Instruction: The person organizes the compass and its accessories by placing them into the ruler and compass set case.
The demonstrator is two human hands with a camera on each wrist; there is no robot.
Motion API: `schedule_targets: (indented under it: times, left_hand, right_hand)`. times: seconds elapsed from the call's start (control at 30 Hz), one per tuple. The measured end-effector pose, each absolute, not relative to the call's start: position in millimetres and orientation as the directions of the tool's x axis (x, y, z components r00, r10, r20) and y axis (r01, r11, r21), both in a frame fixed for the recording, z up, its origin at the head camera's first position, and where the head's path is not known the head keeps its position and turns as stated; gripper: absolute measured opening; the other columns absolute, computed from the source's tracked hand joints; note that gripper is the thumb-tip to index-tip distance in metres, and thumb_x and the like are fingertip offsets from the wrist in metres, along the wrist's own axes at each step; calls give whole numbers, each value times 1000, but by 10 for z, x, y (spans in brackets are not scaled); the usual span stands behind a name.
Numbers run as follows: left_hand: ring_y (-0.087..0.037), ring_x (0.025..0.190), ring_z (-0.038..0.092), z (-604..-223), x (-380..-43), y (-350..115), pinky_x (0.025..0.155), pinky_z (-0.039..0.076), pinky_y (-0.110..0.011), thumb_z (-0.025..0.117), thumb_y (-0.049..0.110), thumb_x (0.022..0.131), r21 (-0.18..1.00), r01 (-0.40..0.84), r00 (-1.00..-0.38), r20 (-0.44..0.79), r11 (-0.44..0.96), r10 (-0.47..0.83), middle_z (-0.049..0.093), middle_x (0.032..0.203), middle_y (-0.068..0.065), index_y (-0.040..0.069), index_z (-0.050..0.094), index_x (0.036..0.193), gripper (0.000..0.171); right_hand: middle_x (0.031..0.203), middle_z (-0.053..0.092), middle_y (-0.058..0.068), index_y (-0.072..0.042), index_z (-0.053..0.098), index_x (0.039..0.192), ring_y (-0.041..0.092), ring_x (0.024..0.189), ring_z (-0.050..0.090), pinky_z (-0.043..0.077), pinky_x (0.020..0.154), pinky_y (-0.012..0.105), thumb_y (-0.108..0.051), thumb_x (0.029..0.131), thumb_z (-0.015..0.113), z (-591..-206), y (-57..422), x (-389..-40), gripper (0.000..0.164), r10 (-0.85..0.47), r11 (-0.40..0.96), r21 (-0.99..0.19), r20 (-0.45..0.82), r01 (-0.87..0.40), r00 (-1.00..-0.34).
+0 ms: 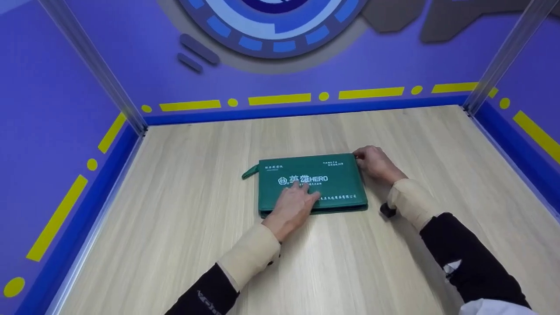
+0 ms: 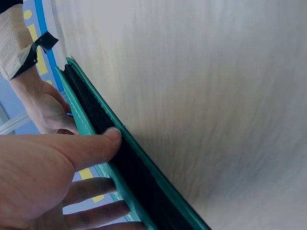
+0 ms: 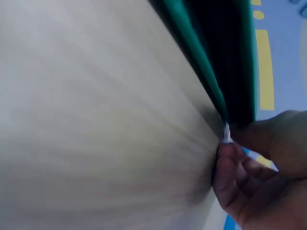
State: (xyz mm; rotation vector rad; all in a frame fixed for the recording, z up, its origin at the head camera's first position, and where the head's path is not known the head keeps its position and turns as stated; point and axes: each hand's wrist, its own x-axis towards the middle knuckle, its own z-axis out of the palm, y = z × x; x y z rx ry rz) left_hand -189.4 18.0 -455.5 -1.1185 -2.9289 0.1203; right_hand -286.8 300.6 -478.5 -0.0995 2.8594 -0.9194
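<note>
A green zippered case (image 1: 315, 168) with white "HERO" lettering lies flat on the table, its dark zipper band (image 2: 139, 187) running along the side. My left hand (image 1: 294, 203) rests on the cover near the front edge, fingers spread and fairly straight. In the left wrist view its thumb (image 2: 98, 147) reaches over the zippered edge. At the far right corner, my right hand (image 1: 378, 166) pinches a small silvery zipper pull (image 3: 227, 132) between thumb and fingers. A green wrist strap (image 1: 250, 172) sticks out from the case's left side.
The wood-grain table (image 1: 175, 210) is walled at the back and both sides by blue-purple panels (image 1: 280, 85) with yellow markings. Metal posts (image 1: 96, 65) stand at the back corners. A dark strap end (image 1: 387, 211) hangs from my right wrist.
</note>
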Motion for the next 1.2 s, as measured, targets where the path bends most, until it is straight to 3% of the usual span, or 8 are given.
schedule_targets:
  times: [0.33, 0.57, 0.83, 1.2]
  left_hand:
    - [-39, 135, 53, -4568, -1874, 196, 101, 53, -51, 53, 9, 107, -51, 661, -750, -18, 749, 661, 60, 142, -15, 23, 65, 138, 36]
    - [-42, 135, 53, -4617, -1884, 193, 100, 54, -51, 52, 6, 107, -46, 671, -740, 21, 740, 672, 60, 142, -18, 22, 65, 136, 35]
    - [-39, 122, 61, -4626, -1878, 161, 87, 61, -46, 55, 3, 105, -53, 674, -730, 102, 737, 676, 66, 131, -17, 21, 70, 128, 33]
    - [-39, 133, 54, -4617, -1900, 162, 98, 56, -48, 52, 8, 107, -50, 653, -755, 23, 755, 655, 61, 140, -14, 24, 66, 137, 37]
  right_hand:
    - [112, 71, 23, 8, 73, 115, 33, 101, 65, 54, 92, 51, 2, 103, 55, -4824, 3068, -2888, 22, -93, 817, -574, -32, -58, -995]
    - [94, 72, 17, 3, 76, 97, 29, 84, 64, 57, 80, 49, 0, 94, 63, -4769, 3163, -2856, 13, -197, 914, -352, 58, -204, -979]
    - [82, 68, 9, -2, 73, 91, 25, 74, 58, 51, 69, 40, -3, 94, 64, -4696, 3176, -2673, 10, -256, 932, -263, 4, -248, -967]
    - [67, 58, 0, -7, 71, 81, 18, 61, 52, 42, 56, 31, -1, 91, 66, -4660, 3129, -2227, 13, -334, 924, -197, 7, -328, -943]
